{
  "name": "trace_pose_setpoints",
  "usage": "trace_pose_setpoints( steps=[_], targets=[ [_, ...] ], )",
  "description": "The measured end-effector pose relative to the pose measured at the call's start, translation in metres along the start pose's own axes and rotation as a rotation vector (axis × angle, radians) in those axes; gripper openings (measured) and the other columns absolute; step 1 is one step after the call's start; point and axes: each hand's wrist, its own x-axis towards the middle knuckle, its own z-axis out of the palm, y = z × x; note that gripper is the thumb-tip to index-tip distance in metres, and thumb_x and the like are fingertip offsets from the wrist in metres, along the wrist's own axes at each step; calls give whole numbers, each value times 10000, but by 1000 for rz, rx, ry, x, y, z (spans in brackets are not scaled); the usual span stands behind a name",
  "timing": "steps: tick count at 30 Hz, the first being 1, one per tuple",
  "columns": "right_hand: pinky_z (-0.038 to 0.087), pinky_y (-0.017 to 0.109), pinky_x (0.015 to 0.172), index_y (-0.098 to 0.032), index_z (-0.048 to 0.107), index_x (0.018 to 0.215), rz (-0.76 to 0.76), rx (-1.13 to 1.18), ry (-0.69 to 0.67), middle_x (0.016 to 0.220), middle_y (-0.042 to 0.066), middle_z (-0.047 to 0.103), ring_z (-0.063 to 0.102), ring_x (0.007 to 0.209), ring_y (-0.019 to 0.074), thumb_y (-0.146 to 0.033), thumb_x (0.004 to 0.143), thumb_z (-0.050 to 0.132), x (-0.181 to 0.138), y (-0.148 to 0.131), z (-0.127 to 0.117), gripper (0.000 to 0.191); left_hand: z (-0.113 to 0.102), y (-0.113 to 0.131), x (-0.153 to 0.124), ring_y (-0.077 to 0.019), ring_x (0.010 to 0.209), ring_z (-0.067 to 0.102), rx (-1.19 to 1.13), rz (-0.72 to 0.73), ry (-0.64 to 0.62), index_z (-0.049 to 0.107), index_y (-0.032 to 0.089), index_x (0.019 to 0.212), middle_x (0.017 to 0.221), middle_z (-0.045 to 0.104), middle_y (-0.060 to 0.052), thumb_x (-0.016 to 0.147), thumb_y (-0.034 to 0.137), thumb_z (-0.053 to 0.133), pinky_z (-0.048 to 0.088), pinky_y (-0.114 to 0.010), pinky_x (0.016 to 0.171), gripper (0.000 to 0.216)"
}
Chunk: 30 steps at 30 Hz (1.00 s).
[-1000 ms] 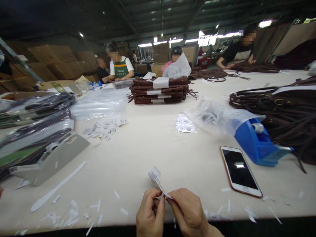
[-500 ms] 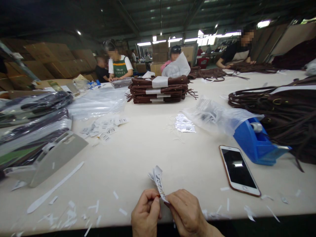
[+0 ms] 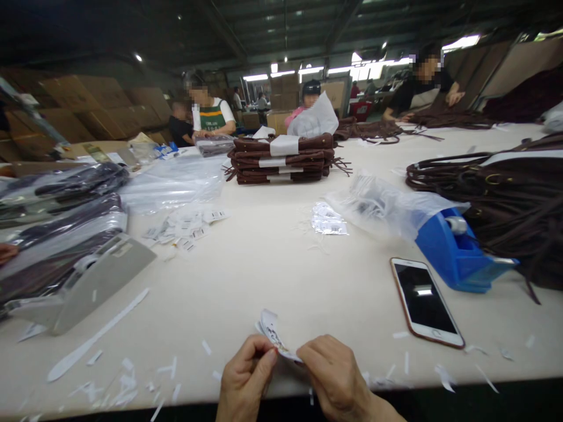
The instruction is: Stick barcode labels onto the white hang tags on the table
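At the near edge of the table both my hands pinch a small curled strip of white labels [image 3: 272, 335]. My left hand [image 3: 244, 378] grips its near end between thumb and fingers. My right hand [image 3: 336, 375] is closed on the strip's right end. The strip curls up and away from my fingers, with small print on it. Torn white paper bits [image 3: 127, 375] lie scattered on the table around my hands.
A phone [image 3: 424, 302] lies face up to the right, beside a blue tape dispenser [image 3: 455, 252]. A grey tape dispenser [image 3: 88, 281] stands at the left. Loose labels [image 3: 185, 225], plastic bags [image 3: 171, 181] and stacked brown bags [image 3: 281, 158] lie further out. Other people work at the far side.
My left hand has slid left and down, and the label strip has dropped lower and curled flatter between my fingers. The view has shifted slightly.
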Motion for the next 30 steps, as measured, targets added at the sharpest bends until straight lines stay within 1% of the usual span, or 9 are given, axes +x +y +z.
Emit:
trace_pose_setpoints(
  steps=[3,5,8,11,15,21,24,26,30],
  targets=[
    [294,261,480,-152,544,687,-60,-31,-18,558,48,518,414,514,140,-102,808,281,0,-1,1,293,-1,-4,4,-18,397,263,-166,-4,64,528,150,685,445,351,88,698,338,596,173,-150,403,200],
    [309,254,489,-151,545,694,-22,21,-7,557,41,519,429,520,134,-105,814,299,1,-2,1,278,0,-7,6,-18,401,293,-217,23,102,526,150,699,443,379,84,710,317,591,203,-143,416,180],
    [358,222,526,-154,558,728,210,206,0,587,22,526,470,553,115,-141,834,367,0,-1,-1,219,3,-11,5,-21,401,333,-215,54,114,504,157,719,445,401,82,713,303,593,240,-136,422,171],
    [380,195,542,-164,564,723,445,379,12,615,3,527,486,570,101,-213,829,434,0,1,-2,175,10,-15,1,-23,393,354,-197,48,79,478,169,752,518,465,70,690,331,612,257,-134,392,219],
    [387,194,557,-163,585,727,661,551,73,624,-10,536,482,592,105,-275,790,500,3,4,-2,154,20,-21,-4,-39,416,412,-135,36,28,464,178,824,656,538,32,668,365,619,320,-150,380,289],
    [375,210,523,-136,615,712,939,934,216,590,-15,546,464,557,103,-321,688,621,9,12,0,187,21,-28,-2,-54,449,470,69,134,37,462,196,873,760,570,9,711,327,556,379,-183,443,228],
    [369,210,510,-127,625,704,1004,1063,285,582,-10,571,473,540,99,-299,650,658,9,15,2,183,16,-23,0,-86,544,522,224,218,85,499,194,853,749,595,-2,716,303,550,416,-198,530,182],
    [363,206,505,-128,628,690,1020,1085,305,566,-15,573,473,531,95,-293,634,672,9,17,3,180,13,-19,-1,-102,599,549,261,245,94,514,195,848,772,612,-12,717,310,551,429,-201,566,178],
    [363,204,506,-126,625,663,1035,1069,302,558,-17,572,473,532,94,-303,611,691,9,19,2,196,11,-21,-4,-105,530,546,260,251,78,542,195,839,739,643,-18,716,367,545,441,-205,519,212]
  ],
)
